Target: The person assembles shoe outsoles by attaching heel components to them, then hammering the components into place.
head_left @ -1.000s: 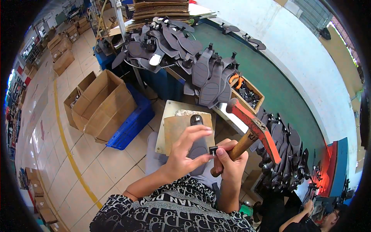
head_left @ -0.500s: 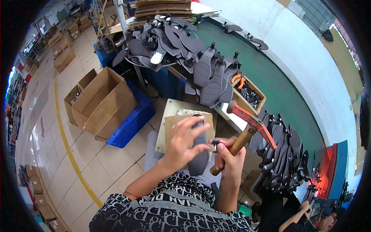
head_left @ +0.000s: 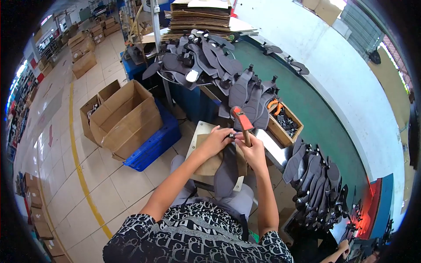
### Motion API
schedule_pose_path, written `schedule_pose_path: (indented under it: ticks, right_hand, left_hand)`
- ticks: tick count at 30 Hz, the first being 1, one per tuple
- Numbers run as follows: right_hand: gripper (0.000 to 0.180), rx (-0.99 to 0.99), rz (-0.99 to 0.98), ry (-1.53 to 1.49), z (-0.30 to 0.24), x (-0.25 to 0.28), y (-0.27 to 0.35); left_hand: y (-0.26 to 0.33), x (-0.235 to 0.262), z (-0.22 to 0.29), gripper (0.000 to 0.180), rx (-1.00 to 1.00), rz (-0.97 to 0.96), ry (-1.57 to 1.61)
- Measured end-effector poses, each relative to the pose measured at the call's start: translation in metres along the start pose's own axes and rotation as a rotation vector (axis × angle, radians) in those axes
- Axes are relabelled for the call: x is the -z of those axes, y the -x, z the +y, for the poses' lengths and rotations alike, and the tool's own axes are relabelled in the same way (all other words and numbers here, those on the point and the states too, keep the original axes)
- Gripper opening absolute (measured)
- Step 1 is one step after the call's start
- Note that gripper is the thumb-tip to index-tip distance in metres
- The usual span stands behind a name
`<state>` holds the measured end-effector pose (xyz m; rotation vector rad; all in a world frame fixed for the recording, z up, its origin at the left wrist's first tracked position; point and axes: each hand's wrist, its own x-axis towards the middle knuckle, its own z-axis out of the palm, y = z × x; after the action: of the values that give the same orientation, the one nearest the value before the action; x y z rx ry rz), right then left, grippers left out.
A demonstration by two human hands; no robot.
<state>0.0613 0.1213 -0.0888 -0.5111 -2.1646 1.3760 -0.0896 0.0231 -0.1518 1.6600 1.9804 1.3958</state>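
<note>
A dark grey shoe sole (head_left: 226,174) lies lengthwise before me, its wide end toward my lap and its narrow far end under my fingers. My left hand (head_left: 215,143) is closed around that far end. Close against it, my right hand (head_left: 254,153) grips a hammer (head_left: 243,119) with a red head and wooden handle, head up. At the same time its thumb and finger pinch at a small black part (head_left: 231,136) by the sole's far end. Fingers cover most of this part. Beneath lie a brown sheet (head_left: 204,165) and a pale board (head_left: 201,129).
Grey soles (head_left: 210,57) are heaped beyond the board, and more soles (head_left: 313,179) lie at right. A wooden box (head_left: 287,136) holds small black parts and an orange-handled tool (head_left: 275,105). Cardboard boxes (head_left: 131,127) rest in a blue crate (head_left: 153,151) at left. Another person's hand (head_left: 344,246) shows lower right.
My left hand, spread above the sole before, has closed at its far end. My right hand has brought the hammer and small black part forward and left to meet it. The view has shifted slightly.
</note>
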Motion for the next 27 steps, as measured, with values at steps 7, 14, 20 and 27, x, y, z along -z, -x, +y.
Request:
schedule_pose_path:
  ticks: [7,14,20,27]
  right_hand:
    - [0.019,-0.016,0.009,-0.060,0.001,-0.002,-0.009]
    - [0.016,0.044,-0.039,0.045,-0.003,0.001,-0.007]
    - [0.018,0.082,-0.113,0.137,-0.016,0.000,-0.009]
    - [0.022,0.268,0.000,0.217,-0.013,0.000,-0.001]
  left_hand:
    - [0.002,-0.003,0.002,0.026,-0.001,-0.076,-0.053]
    - [0.010,-0.002,0.005,0.027,0.025,0.011,-0.073]
    - [0.010,0.006,0.007,0.031,-0.029,0.042,-0.055]
    - [0.008,0.023,0.031,0.024,0.243,0.061,0.111]
